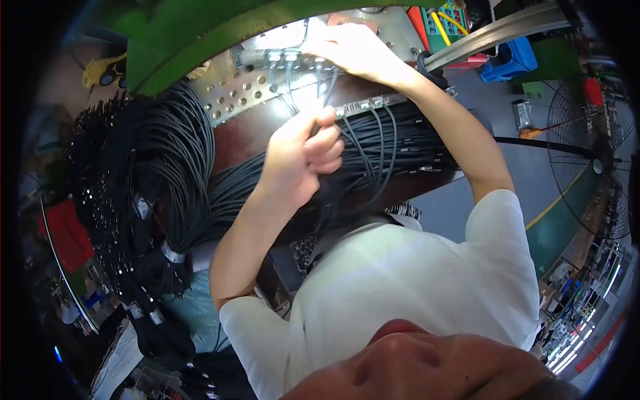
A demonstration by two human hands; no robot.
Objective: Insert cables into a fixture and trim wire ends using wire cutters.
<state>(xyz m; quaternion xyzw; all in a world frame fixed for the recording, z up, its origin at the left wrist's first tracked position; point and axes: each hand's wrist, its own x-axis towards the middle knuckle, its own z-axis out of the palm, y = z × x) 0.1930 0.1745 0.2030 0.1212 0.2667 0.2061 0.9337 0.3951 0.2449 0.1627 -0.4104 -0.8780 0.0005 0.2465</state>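
Note:
My left hand [303,157] is closed in a fist, thumb against the fingers, where a thin black cable [331,87] runs down from the metal fixture. Several such cables hang from the fixture's row of slots [285,56]. Beyond it, my right hand [360,53] reaches over the fixture's far right part, its fingers washed out by glaring light, so their grip cannot be made out. Just right of my left hand, a strip of metal connectors [363,107] lies with cables trailing from it. Under both arms stretches a thick bundle of black cables [400,143].
A perforated metal plate [233,93] lies under a green machine frame [200,40]. Coiled black cables [173,133] pile up on the left. At right are a metal rail [500,37], a blue plastic stool [510,60] and a standing fan [593,160].

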